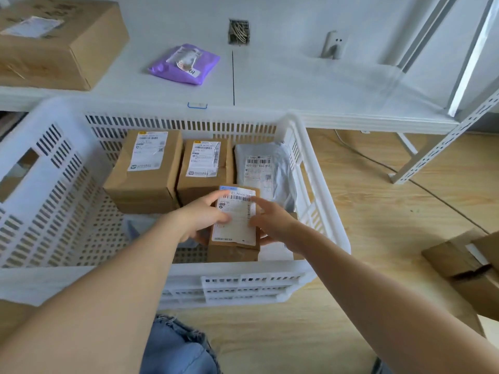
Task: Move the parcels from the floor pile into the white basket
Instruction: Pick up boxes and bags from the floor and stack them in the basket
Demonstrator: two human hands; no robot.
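From the head camera I am seeing my left hand (201, 215) and right hand (272, 221) gripping opposite sides of a small brown cardboard parcel with a white label (234, 220), fingers curled on its edges, at frame centre inside the white slotted plastic basket (54, 168). Behind it are sitting two brown boxes (145, 168) and a grey mailer bag (266, 168). More cardboard parcels (467, 268) are lying on the wooden floor (378, 211) at right.

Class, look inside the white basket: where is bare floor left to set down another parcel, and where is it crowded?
Free: the perforated floor of the white basket on its left side, bordered by the left wall and the larger brown box. Crowded: the far row and right side, where the left hand and right hand handle a labelled box.
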